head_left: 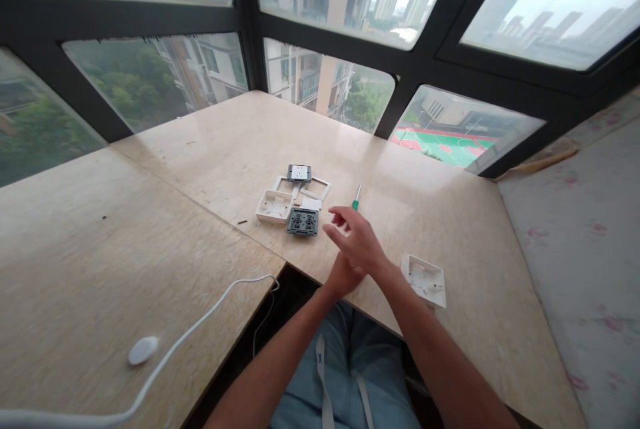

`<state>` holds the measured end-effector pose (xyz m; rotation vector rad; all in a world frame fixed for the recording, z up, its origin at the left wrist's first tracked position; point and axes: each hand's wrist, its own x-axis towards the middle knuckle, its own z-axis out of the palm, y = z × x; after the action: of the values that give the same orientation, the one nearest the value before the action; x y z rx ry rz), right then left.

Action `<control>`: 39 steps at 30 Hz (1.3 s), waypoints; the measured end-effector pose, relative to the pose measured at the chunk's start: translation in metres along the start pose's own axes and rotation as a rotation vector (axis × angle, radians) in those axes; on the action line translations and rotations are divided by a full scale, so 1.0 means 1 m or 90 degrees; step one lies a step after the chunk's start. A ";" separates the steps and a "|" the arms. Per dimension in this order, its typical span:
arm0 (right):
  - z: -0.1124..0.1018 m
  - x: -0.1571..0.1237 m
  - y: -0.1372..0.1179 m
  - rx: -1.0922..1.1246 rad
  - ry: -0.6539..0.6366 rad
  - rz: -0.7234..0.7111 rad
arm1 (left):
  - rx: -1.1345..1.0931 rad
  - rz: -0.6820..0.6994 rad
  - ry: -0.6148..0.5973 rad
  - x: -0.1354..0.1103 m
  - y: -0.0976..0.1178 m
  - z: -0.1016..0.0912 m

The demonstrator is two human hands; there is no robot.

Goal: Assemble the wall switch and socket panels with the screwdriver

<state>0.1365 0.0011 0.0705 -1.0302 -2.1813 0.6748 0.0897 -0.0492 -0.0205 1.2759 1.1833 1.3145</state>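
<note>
My right hand (356, 240) hovers over the wooden table (240, 149) with its fingers stretched out and apart, holding nothing. My left hand (341, 278) lies right under it, mostly hidden; its fingers do not show. Just beyond the right fingertips lies a green-handled screwdriver (357, 198). To the left of the hands sit socket parts: a grey socket module (303, 222), a white back box (274, 206), a white faceplate frame (311, 187) and a second grey module (299, 173). Another white back box (424, 280) lies to the right of my right wrist.
A white cable (200, 322) with an inline switch (143, 350) runs across a second table (75, 249) at the left. A gap separates both tables above my lap. Large windows ring the far side. A floral-patterned surface (580, 236) lies at the right.
</note>
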 end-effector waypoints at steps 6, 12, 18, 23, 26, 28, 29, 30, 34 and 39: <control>0.064 0.060 0.013 -0.182 -0.306 -0.033 | -0.037 0.012 0.014 0.000 -0.010 0.000; 0.052 0.051 0.024 -0.162 -0.269 -0.051 | -0.069 0.004 0.013 0.005 -0.017 0.001; 0.004 0.024 0.035 0.060 -0.063 -0.023 | -0.115 -0.001 -0.021 0.004 -0.011 0.001; -0.054 -0.014 0.056 0.305 0.043 0.083 | -0.108 -0.013 -0.026 0.002 -0.003 -0.003; -0.092 -0.049 0.068 0.406 0.083 0.145 | -0.096 -0.030 -0.031 0.001 -0.001 -0.005; -0.114 -0.074 0.075 0.438 0.120 0.162 | -0.062 -0.022 -0.042 0.000 0.000 -0.005; -0.124 -0.086 0.078 0.441 0.137 0.168 | -0.023 -0.008 -0.044 -0.001 0.001 -0.004; -0.132 -0.098 0.081 0.434 0.149 0.175 | 0.036 0.014 -0.053 -0.002 0.001 -0.002; -0.152 -0.136 0.097 0.350 0.164 0.200 | 0.266 0.101 -0.150 -0.006 0.003 0.010; -0.160 -0.157 0.111 0.241 0.136 0.174 | 0.352 0.152 -0.218 0.004 -0.002 0.035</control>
<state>0.3833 -0.0343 0.0538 -1.1436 -1.6635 1.0067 0.1245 -0.0433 -0.0225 2.0037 1.2113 0.8955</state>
